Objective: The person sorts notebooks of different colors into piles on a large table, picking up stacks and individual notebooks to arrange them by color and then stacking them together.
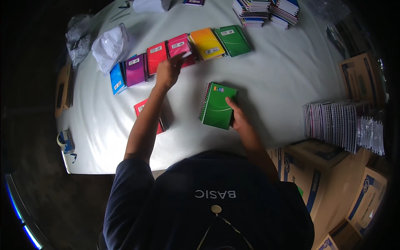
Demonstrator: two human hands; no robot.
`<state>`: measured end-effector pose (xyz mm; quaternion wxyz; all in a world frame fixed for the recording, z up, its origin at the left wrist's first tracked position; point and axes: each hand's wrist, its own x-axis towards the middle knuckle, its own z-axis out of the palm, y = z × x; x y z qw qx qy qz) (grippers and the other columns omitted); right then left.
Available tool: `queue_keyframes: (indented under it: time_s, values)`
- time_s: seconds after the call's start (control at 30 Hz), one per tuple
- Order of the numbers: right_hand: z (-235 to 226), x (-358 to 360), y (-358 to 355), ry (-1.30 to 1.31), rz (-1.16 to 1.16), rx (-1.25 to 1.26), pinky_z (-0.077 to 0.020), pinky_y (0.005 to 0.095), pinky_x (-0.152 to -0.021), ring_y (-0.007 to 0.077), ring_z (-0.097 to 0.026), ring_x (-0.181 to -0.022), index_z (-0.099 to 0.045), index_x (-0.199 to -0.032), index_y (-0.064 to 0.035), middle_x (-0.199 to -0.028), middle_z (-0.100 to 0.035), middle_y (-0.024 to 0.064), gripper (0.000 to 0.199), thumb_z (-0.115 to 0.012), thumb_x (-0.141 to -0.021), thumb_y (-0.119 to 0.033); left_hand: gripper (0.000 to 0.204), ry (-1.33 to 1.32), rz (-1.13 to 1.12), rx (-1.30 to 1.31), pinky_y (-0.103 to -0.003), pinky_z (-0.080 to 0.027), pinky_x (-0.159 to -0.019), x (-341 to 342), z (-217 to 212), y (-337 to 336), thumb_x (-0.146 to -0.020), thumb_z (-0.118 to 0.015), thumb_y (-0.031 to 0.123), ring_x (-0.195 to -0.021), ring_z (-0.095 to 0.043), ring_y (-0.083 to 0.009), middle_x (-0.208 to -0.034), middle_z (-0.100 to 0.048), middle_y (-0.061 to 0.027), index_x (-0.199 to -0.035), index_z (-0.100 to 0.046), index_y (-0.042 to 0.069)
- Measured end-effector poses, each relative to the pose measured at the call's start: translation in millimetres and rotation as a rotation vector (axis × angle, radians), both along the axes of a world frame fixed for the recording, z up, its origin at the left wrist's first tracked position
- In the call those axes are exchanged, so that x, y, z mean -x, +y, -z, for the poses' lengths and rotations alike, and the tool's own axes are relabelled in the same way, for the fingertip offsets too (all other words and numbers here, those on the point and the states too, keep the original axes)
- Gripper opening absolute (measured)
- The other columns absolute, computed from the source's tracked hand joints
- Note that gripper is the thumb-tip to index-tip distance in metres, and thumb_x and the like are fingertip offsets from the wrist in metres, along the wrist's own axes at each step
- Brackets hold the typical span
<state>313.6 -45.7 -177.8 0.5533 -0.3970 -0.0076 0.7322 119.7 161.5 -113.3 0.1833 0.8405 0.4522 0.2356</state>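
Note:
My right hand (238,116) grips a green spiral notebook (217,106) by its right edge, thumb on the cover. The coil runs down the notebook's left side. My left hand (168,71) is raised over the row of notebooks, fingers pinched on a small white slip (187,54). Beneath and around it lie a red notebook (156,57), a pink notebook (178,43) and a yellow notebook (205,43). Farther along the row are a second green notebook (233,41), a purple notebook (135,71) and a blue one (117,79). My left forearm partly hides another red notebook (141,106).
Crumpled white plastic (110,48) lies at the far left of the table. Notebook stacks stand at the back (251,11), and a long row of notebooks (335,125) at the right edge. Cardboard boxes (329,166) crowd the lower right. A tape dispenser (66,141) sits at the left edge.

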Motion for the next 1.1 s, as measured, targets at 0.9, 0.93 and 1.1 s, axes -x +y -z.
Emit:
queue_keyframes:
  time_s: [0.9, 0.93, 1.1]
  values:
    - [20, 14, 20, -1.098, -0.011, -0.78, -0.0475, 0.0323, -0.086, 0.0175, -0.058, -0.098, -0.049, -0.113, -0.0034, -0.107, -0.059, 0.0092, 0.072, -0.089, -0.057, -0.025, 0.064, -0.677, 0.248, 0.936, -0.034, -0.039, -0.098, -10, 51, -136, -0.077, -0.071, 0.003, -0.113, -0.049, -0.0194, -0.12, -0.051, -0.0103, -0.128, -0.032, 0.003]
    - [21, 13, 22, -1.192, -0.025, -0.772, -0.0486, 0.0322, -0.085, 0.0172, -0.059, -0.096, -0.051, -0.112, -0.0026, -0.107, -0.061, 0.0097, 0.072, -0.09, -0.056, -0.026, 0.064, -0.681, 0.241, 0.927, -0.034, -0.039, -0.098, -8, 47, -136, -0.077, -0.071, 0.003, -0.113, -0.049, -0.0194, -0.12, -0.051, -0.0103, -0.128, -0.032, 0.003]
    - [-28, 6, 23, -0.877, -0.093, -0.775, -0.048, 0.0312, -0.086, 0.0148, -0.059, -0.098, -0.052, -0.115, -0.0025, -0.109, -0.061, 0.008, 0.07, -0.088, -0.059, -0.022, 0.069, -0.625, 0.269, 0.769, -0.035, -0.039, -0.097, -1, 30, -148, -0.078, -0.073, 0.013, -0.113, -0.05, -0.023, -0.121, -0.051, -0.0148, -0.132, -0.032, -0.001]
